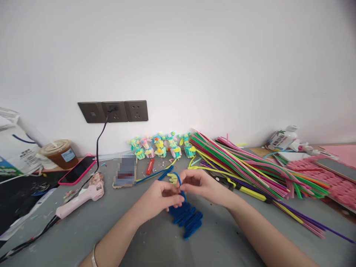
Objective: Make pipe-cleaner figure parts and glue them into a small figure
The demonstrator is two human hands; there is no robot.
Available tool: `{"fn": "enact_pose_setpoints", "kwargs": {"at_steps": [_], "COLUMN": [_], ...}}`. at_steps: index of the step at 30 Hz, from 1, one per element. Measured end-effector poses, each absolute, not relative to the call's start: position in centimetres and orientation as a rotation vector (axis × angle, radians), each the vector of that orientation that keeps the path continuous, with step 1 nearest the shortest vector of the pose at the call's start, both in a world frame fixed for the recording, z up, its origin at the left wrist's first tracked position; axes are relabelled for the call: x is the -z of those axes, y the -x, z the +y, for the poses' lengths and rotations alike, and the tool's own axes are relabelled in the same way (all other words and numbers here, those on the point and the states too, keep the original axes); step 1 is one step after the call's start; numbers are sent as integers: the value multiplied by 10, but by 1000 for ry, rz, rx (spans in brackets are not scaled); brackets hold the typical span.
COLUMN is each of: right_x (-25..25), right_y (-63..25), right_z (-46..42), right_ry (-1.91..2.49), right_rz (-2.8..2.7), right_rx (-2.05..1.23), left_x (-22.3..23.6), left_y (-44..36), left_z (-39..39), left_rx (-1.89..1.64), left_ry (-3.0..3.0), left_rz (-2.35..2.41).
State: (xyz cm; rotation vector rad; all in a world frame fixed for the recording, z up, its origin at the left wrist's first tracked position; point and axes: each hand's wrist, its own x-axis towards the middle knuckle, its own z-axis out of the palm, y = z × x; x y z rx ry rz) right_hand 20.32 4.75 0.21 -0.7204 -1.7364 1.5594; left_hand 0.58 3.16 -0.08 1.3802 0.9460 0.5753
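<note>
We found no legible wording. We note small print, unreadable, on the label [67, 155] of the cup [57, 158]; white marks, unreadable, on the red strip [150, 167]; blurred dark print on the white packaging [23, 142]; a barcode-like pattern and palm-tree mark on the bottle [283, 138].

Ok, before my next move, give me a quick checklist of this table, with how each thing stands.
1. Thin blue fuzzy stem pinched between fingertips of the left hand and right hand: ok.
2. Blue zigzag-folded fuzzy piece in sight below the hands: ok.
3. Yellow-handled metal hand tool lying beside the right forearm: ok.
4. Pink plastic glue gun lying apart from both hands: ok; whether it is hot: cannot tell.
5. Flat grey tabletop free of scraps: not ok, small bits are scattered about.
</note>
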Motion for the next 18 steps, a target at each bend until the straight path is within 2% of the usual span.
{"fn": "enact_pose_setpoints", "kwargs": {"at_steps": [4, 9, 18], "right_x": [-2, 1, -1], "right_y": [-197, -191, -198], "right_z": [50, 48, 49], "right_ry": [743, 751, 726], "right_rz": [-1513, -1611, -1811], "right_rx": [-1188, -926, -1002], "left_x": [-3, -2, 1], "left_y": [-6, -7, -8], "left_z": [37, 38, 37], "left_rx": [-872, -989, -991], "left_ry": [-1091, -855, -858], "left_rz": [1036, 946, 930]}}
